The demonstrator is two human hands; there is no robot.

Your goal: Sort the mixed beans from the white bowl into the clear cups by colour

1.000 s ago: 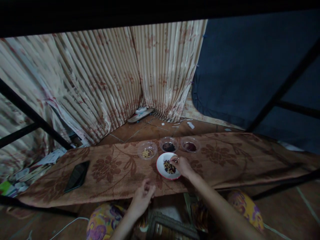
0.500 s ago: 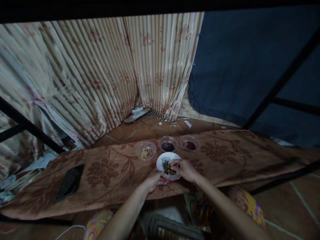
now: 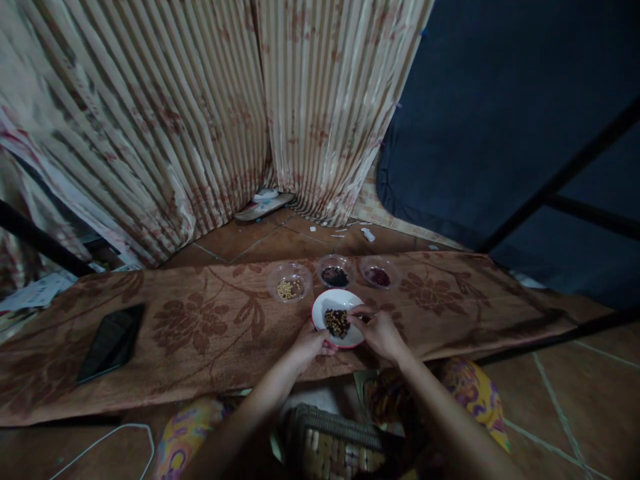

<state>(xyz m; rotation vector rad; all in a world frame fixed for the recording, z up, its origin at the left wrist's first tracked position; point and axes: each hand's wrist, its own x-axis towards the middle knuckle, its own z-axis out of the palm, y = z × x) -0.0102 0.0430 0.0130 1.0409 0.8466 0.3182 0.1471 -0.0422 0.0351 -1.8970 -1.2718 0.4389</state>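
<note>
A white bowl with a red rim [image 3: 325, 299] stands on the cloth-covered bench, with a heap of mixed yellow and dark beans [image 3: 337, 323] in it. My left hand [image 3: 311, 343] grips the bowl's near left edge, thumb on the rim and fingers below. Over the bowl's right side, my right hand [image 3: 379, 331] has thumb and fingertips brought together beside the beans; anything between them is too small to make out. Beyond the bowl are three clear plastic cups: one with yellow beans [image 3: 289, 289], one with black beans [image 3: 335, 276], one with dark red beans [image 3: 379, 277].
A dark phone or tablet [image 3: 111, 343] lies on the brown flowered cloth [image 3: 200, 363] at left. Dark metal bars [image 3: 540, 200] slant at both sides. Striped curtains [image 3: 310, 100] hang behind. Scraps of litter [image 3: 368, 235] lie on the tiled floor.
The view has tilted down and shifted slightly. My right fingers have moved from among the beans towards the bowl's right side, and the beans sit in a more compact heap. My left hand still holds the bowl.
</note>
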